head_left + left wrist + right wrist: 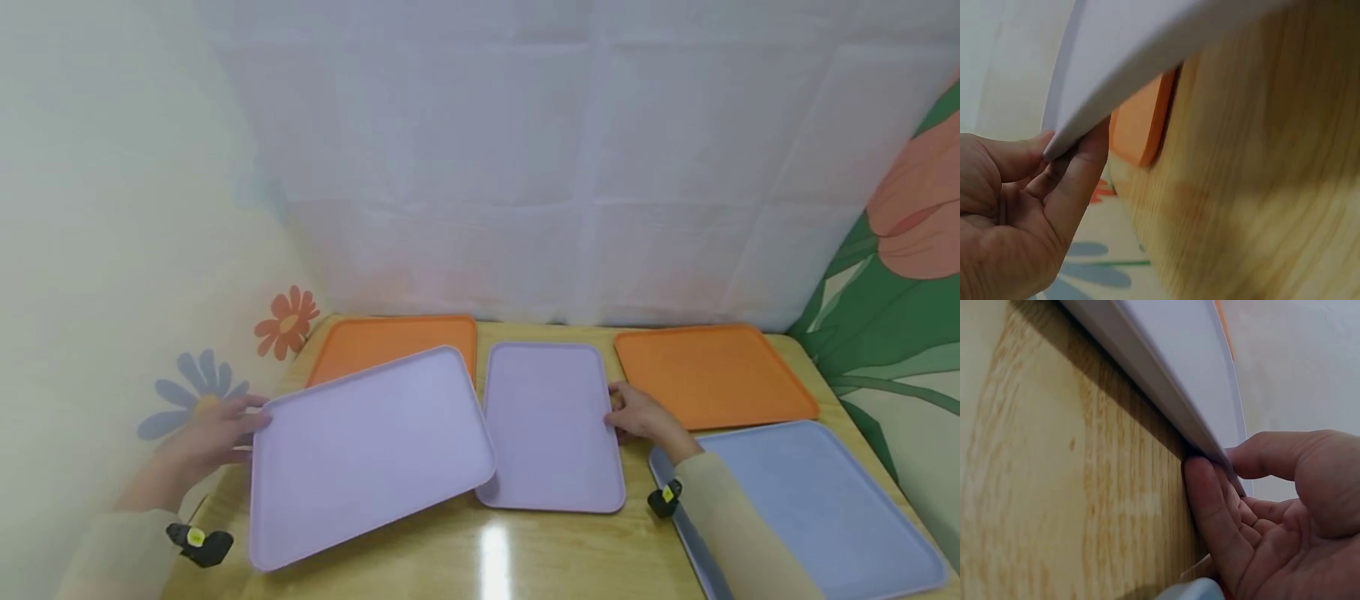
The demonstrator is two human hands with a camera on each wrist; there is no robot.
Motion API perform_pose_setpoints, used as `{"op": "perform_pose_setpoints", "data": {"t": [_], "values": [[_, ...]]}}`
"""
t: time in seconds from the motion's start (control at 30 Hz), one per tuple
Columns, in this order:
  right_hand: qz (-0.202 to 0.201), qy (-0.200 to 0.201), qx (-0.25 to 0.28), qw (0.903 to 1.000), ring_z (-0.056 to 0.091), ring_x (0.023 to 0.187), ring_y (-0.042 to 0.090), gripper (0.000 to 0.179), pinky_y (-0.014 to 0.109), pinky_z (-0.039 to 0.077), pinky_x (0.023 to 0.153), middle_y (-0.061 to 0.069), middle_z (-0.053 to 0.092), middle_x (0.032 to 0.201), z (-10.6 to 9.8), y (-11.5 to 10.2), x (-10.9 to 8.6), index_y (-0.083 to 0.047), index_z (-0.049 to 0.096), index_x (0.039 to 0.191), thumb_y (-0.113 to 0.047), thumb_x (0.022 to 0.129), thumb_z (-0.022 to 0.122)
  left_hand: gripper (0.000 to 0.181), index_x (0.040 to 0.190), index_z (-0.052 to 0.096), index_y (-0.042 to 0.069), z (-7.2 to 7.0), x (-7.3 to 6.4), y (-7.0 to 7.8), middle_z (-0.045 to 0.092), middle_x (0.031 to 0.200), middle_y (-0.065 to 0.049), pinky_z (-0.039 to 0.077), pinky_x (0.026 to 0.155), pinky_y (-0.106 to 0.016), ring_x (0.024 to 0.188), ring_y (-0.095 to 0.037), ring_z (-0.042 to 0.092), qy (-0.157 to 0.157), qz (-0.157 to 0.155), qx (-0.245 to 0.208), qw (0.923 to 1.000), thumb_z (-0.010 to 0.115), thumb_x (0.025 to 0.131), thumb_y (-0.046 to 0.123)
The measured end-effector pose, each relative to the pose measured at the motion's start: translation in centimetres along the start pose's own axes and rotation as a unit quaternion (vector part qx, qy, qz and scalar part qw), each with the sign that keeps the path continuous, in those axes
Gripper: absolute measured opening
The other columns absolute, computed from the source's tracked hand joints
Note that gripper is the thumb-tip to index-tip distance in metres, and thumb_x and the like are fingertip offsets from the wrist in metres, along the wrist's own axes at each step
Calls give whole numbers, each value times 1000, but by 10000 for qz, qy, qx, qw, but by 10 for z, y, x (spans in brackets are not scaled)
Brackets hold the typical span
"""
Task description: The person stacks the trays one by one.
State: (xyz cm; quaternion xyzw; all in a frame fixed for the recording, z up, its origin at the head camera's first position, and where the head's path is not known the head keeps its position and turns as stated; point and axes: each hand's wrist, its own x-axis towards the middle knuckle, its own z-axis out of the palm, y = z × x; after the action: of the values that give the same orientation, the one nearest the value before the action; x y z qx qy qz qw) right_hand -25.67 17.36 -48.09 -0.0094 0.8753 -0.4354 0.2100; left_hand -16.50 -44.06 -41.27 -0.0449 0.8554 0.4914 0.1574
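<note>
My left hand (225, 432) grips the left edge of a large light purple tray (367, 450), thumb on top and fingers underneath. That tray is tilted and raised off the table along its held side, as the left wrist view shows; its right corner overlaps a second, narrower purple tray (555, 425). My right hand (636, 414) pinches the right rim of this second tray, which stands lengthwise at the middle of the table. In the right wrist view the thumb lies over the rim (1172, 394) and the fingers reach beneath it.
An orange tray (390, 337) lies at the back left, partly covered by the raised purple tray. Another orange tray (716, 375) is at the back right. In front of it a blue tray (817, 508) lies under my right forearm. Walls border the wooden table (420, 558) behind and at the sides.
</note>
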Motion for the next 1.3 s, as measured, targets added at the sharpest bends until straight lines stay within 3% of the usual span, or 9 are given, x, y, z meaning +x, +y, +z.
{"op": "perform_pose_setpoints", "data": {"t": [0.2,0.43,0.67,0.87,1.03,1.3], "values": [[15,52,84,9999,64,74,24,64,35,60,63,16,53,94,1,1,0,7,33,149,-1,93,62,49,139,35,-14,25,5,13,66,104,0,60,80,-33,91,-14,66,280,163,-516,9981,50,107,19],[38,251,218,9994,66,76,23,59,36,61,65,17,57,99,0,1,-7,6,39,148,-5,95,61,49,141,32,-15,59,12,29,65,100,2,60,78,-27,88,-10,65,580,66,-935,9939,47,108,19],[-327,791,65,9963,68,75,19,50,34,60,66,20,64,105,-5,-7,-19,7,48,141,-10,96,60,56,149,21,-18,89,22,40,64,95,6,60,75,-25,84,-6,65,781,193,-1785,9806,45,108,13],[-646,591,845,9926,71,76,22,49,38,62,70,25,66,103,-1,-13,-26,13,45,139,-7,97,59,52,148,24,-14,114,27,47,66,89,8,60,73,-25,80,-7,66,868,184,-2449,9655,46,106,7],[-829,343,1687,9816,73,87,27,50,40,62,77,33,66,113,10,-17,-27,16,43,139,-7,98,58,50,149,25,-15,134,30,58,66,88,8,60,73,-25,79,-7,66,886,211,-2840,9545,44,106,4],[-963,347,3033,9474,72,97,22,55,35,60,86,32,62,128,29,-25,-33,12,37,146,-15,103,55,48,149,27,-11,166,30,81,64,92,4,60,74,-26,79,-9,66,1076,182,-3197,9412,42,106,3]]}}
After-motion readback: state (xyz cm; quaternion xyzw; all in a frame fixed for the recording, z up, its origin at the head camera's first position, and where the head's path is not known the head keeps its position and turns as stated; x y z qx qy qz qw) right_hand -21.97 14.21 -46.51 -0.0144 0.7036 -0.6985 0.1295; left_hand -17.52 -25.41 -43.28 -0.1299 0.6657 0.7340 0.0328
